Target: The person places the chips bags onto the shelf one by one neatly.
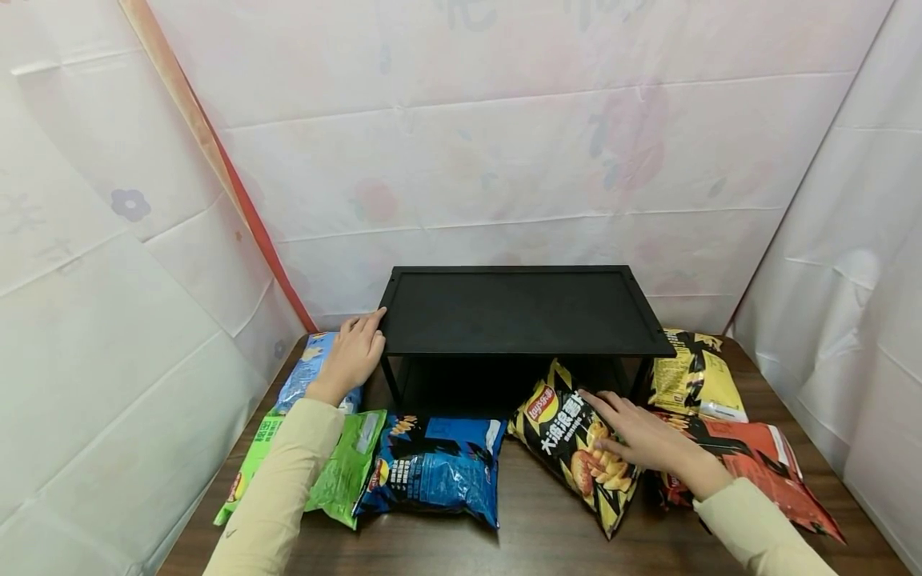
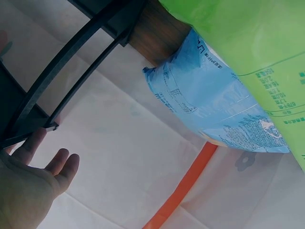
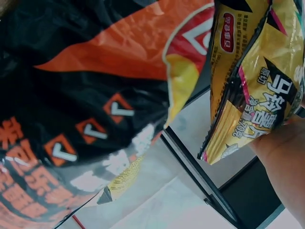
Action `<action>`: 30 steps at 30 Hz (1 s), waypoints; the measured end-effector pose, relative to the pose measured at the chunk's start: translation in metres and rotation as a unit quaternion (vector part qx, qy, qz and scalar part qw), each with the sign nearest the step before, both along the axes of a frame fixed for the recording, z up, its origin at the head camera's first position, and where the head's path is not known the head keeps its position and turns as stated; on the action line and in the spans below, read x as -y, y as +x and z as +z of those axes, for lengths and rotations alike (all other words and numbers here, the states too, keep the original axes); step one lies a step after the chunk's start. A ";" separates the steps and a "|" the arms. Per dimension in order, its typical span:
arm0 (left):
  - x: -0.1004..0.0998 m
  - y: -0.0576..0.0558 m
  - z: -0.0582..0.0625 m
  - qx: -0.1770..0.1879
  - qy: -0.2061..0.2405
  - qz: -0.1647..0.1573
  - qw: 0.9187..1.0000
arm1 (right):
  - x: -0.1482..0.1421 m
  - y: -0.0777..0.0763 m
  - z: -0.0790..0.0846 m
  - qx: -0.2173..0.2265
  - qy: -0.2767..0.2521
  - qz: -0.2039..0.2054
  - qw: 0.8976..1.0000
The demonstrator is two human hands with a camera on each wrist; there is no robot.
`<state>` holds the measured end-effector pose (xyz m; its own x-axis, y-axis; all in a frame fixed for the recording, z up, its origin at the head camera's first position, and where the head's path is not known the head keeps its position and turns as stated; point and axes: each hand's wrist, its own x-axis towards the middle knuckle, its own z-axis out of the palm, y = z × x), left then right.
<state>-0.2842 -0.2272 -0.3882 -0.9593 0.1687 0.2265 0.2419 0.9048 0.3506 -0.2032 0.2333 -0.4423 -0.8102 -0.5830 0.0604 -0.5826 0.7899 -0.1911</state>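
Observation:
My left hand (image 1: 354, 350) is at the left edge of a black rack (image 1: 519, 312), its index fingertip touching the edge. In the left wrist view the other fingers (image 2: 66, 167) of that hand are loosely bent, holding nothing. My right hand (image 1: 641, 432) lies over the right side of a black-and-yellow Lay's chip bag (image 1: 569, 444), fingers spread across its face. This bag sits slanted before the rack's front right, its upper corner overlapping the dark opening. In the right wrist view its printed side (image 3: 264, 90) shows, and most of the hand is hidden behind it.
A blue chip bag (image 1: 439, 468) and green bags (image 1: 346, 468) lie left of centre on the wooden table (image 1: 533, 552). A light blue bag (image 1: 306, 372) is farther back. At right are a red bag (image 1: 756, 464) and a yellow bag (image 1: 695, 376). Printed white curtains (image 1: 504, 160) stand behind.

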 end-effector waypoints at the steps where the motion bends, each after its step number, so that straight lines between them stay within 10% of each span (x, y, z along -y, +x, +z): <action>1: 0.000 0.000 0.000 0.000 0.000 0.000 1.000 | 0.000 0.000 0.000 0.002 0.000 -0.002 1.000; 22: 0.000 0.001 0.000 0.001 -0.004 0.001 1.000 | -0.004 0.007 -0.006 -0.083 0.028 0.077 0.993; 30: -0.001 0.001 0.001 0.006 -0.003 0.002 1.000 | -0.006 0.020 -0.001 -0.037 0.057 0.091 0.994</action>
<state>-0.2828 -0.2267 -0.3876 -0.9626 0.1655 0.2147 0.2335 0.9083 0.3470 -0.1829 0.2393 -0.4436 -0.6862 -0.7263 0.0408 -0.7273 0.6839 -0.0586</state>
